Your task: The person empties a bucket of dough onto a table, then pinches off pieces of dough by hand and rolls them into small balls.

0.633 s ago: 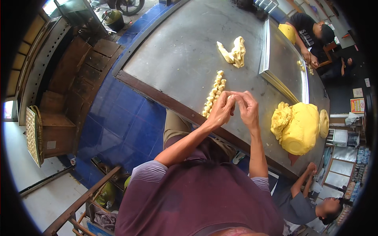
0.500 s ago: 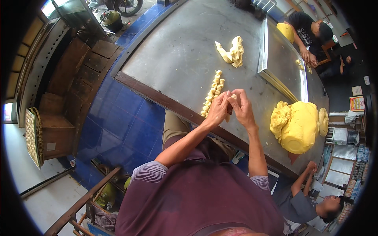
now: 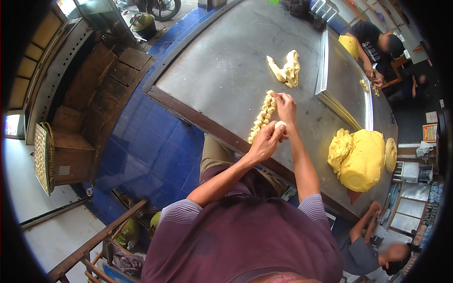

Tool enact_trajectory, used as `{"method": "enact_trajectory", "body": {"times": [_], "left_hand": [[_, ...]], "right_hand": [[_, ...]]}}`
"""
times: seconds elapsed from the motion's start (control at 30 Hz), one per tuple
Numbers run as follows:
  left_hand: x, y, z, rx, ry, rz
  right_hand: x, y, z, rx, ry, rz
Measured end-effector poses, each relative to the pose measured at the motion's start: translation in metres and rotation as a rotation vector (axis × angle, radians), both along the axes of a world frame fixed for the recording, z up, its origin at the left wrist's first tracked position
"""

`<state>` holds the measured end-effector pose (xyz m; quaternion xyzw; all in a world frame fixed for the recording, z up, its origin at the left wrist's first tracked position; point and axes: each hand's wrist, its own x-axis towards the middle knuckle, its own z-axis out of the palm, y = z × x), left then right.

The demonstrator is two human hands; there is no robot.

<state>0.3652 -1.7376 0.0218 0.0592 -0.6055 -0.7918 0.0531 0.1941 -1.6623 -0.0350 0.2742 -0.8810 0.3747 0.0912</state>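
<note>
Left hand (image 3: 264, 144) curled above the near edge of a grey metal-topped desk (image 3: 212, 70), grasping a pale dough ball (image 3: 280, 124) between thumb and fingers; right hand (image 3: 287, 111) reaching beyond it, fingertips at the far end of a row of small dough pieces (image 3: 261, 121); whether they grip a piece or merely touch it, one cannot tell. The row slants away from the person, its pieces crowded together, its near end just beside the left hand; past its far end lies a forked dough lump (image 3: 292, 70); well to the right sits a large yellow dough mass (image 3: 362, 158).

A light fingertip pinch would probably suit such soft-looking pieces, as squeezing could flatten them; parting one cleanly from its neighbours should keep the row tidy; the left hand is best kept loosely cupped, clear of the nearest pieces.
</note>
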Motion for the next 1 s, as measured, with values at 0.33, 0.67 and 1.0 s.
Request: {"method": "enact_trajectory", "body": {"times": [0.33, 0.67, 1.0], "left_hand": [[-0.012, -0.004, 0.000, 0.146, -0.021, 0.164], [-0.008, 0.002, -0.014, -0.074, -0.007, -0.009], [0.021, -0.003, -0.004, -0.018, -0.066, -0.029]], "right_hand": [[0.095, 0.029, 0.108, -0.116, -0.271, 0.270], [0.037, 0.011, 0.041, 0.017, -0.215, -0.076], [-0.005, -0.006, 0.002, -0.074, 0.155, -0.019]]}}
